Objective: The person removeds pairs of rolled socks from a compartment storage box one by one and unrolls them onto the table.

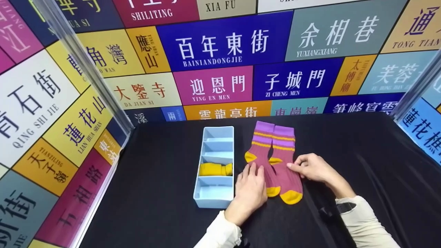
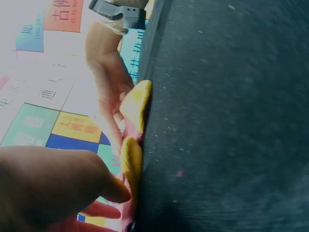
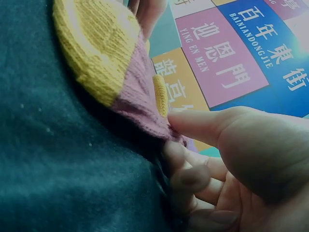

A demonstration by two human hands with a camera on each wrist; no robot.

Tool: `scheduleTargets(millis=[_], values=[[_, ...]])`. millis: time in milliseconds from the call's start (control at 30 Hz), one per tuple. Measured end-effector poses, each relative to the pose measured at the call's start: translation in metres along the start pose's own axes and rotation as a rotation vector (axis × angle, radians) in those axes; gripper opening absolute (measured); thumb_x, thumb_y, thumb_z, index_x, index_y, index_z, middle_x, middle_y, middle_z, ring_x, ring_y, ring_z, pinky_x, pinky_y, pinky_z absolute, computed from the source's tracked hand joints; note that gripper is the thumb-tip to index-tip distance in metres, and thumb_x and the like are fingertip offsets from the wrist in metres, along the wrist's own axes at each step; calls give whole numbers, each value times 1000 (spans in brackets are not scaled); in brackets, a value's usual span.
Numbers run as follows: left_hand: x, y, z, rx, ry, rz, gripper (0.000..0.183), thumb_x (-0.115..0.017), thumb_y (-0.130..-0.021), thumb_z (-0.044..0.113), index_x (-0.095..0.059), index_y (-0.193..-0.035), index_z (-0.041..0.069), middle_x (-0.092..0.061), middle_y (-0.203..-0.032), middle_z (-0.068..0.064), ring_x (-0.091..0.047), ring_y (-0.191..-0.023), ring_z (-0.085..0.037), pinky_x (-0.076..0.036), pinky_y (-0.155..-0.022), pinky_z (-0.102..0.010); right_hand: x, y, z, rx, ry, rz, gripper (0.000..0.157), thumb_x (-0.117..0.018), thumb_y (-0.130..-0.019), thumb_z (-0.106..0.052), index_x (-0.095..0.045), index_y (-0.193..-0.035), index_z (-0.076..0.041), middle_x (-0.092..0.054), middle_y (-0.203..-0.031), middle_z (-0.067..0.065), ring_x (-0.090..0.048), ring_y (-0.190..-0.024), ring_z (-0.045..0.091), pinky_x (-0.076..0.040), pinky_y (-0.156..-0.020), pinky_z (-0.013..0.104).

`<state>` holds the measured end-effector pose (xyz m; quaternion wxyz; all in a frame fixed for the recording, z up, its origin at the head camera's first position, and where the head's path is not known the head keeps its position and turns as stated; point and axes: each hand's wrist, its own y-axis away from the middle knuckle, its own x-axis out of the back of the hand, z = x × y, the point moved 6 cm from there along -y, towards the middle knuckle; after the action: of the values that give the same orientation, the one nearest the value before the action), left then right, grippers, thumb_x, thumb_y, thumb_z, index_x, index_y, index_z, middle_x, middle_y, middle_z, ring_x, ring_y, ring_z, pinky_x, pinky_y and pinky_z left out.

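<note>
A pair of mauve socks lies flat side by side, with purple cuffs, yellow stripes and yellow heels and toes. On the left sock (image 1: 260,151) rests my left hand (image 1: 250,187), fingers extended along its outer edge above the toe. Thumb and index finger of my right hand (image 1: 313,167) pinch the outer edge of the right sock (image 1: 285,175) at the foot. The right wrist view shows that pinch just behind the right sock's yellow toe (image 3: 99,53). In the left wrist view, my left thumb (image 2: 113,186) lies beside the left sock's toe (image 2: 131,162).
Left of the socks stands a light blue divided box (image 1: 214,203). A rolled yellow bundle (image 1: 215,169) sits in one of its compartments. Black cloth (image 1: 158,193) covers the table. Printed sign panels (image 1: 224,41) rise behind and at the sides.
</note>
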<state>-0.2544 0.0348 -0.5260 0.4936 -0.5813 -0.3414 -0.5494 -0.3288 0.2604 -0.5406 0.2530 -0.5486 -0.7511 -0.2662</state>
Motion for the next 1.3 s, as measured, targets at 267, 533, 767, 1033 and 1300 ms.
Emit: scheduleTargets(millis=[267,533,767,1033,1300], values=[[15,-4,-1,-39,84,82,50,-73,-98,30,-63,-142,11,-67,-147,-10,-62,-138,-31,-56,-108,-46,13,3,-4,-13,103,193,38,-76,-100,-47,-71,-85,-12,-54,-62,-5,-54,-60,17,-40,-59,29],[37,-8,-10,-79,209,176,44,-74,-98,26,-67,-138,10,-71,-143,-12,-68,-129,-32,-58,-106,-47,14,3,-13,12,62,241,30,-76,-101,-39,-71,-86,-14,-58,-64,-2,-58,-54,15,-45,-54,28],[67,-11,-25,-96,342,256,39,-75,-97,21,-71,-134,10,-71,-142,-13,-69,-130,-32,-59,-108,-46,8,6,-32,85,14,215,25,-78,-101,-34,-71,-88,-15,-62,-63,0,-61,-49,18,-49,-53,27],[86,-15,-53,-96,426,288,33,-69,-100,17,-73,-132,11,-70,-144,-13,-69,-132,-32,-55,-113,-44,2,13,-56,144,-2,202,22,-79,-100,-34,-72,-89,-17,-66,-66,1,-63,-53,16,-50,-55,26],[89,-14,-93,-100,458,310,30,-69,-101,12,-73,-130,13,-72,-140,-10,-68,-129,-33,-55,-111,-47,-3,19,-71,177,10,200,20,-82,-98,-33,-72,-86,-21,-67,-70,-3,-63,-62,17,-51,-62,26]])
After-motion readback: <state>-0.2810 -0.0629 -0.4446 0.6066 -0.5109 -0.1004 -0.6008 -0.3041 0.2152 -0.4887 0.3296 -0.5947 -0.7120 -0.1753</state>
